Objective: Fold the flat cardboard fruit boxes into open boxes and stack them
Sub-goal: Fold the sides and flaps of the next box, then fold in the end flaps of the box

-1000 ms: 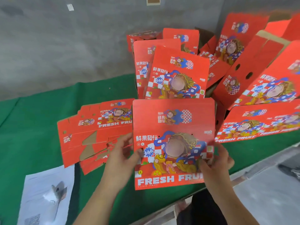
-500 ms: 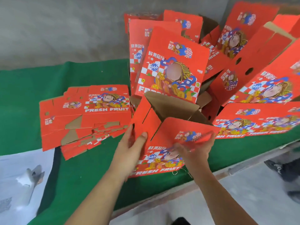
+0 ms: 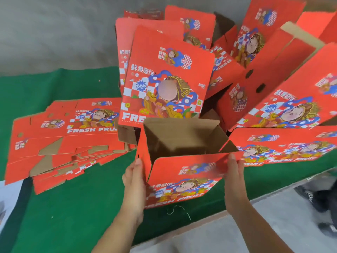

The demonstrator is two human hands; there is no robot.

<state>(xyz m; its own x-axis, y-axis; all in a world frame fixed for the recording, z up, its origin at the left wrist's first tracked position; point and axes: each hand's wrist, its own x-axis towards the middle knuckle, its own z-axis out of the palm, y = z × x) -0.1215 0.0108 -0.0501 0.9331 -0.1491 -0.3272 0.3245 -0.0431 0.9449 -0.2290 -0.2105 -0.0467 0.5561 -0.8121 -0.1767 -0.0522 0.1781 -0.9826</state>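
Box [image 3: 184,172]: red cardboard, standing opened into a square tube near the table's front edge, at about 6 o'clock in the head view; its brown inside is showing from above, and its printed front wall is facing the person.
Left hand [image 3: 134,178]: lying along the box's left corner at about 7 o'clock, fingers straight and close together, pressing flat against the side wall rather than curling round it.
Right hand [image 3: 234,178]: lying against the box's right end at about 5 o'clock, fingers straight, thumb resting up near the top edge of the front wall; how far the fingers are wrapping behind the wall, I cannot tell.
Flat boxes [image 3: 63,139]: lying in a fanned pile on the green table cover [image 3: 60,207] at about 9 o'clock, just left of the open box.
Folded boxes [image 3: 166,77]: leaning in a crowd from 12 to 3 o'clock, just behind the open box, the nearest one standing upright with its printed face towards the camera.
Paper [image 3: 9,203]: white sheet, showing at the left edge at about 8 o'clock.
Floor [image 3: 273,216]: grey, showing past the table's front edge at about 4 o'clock.
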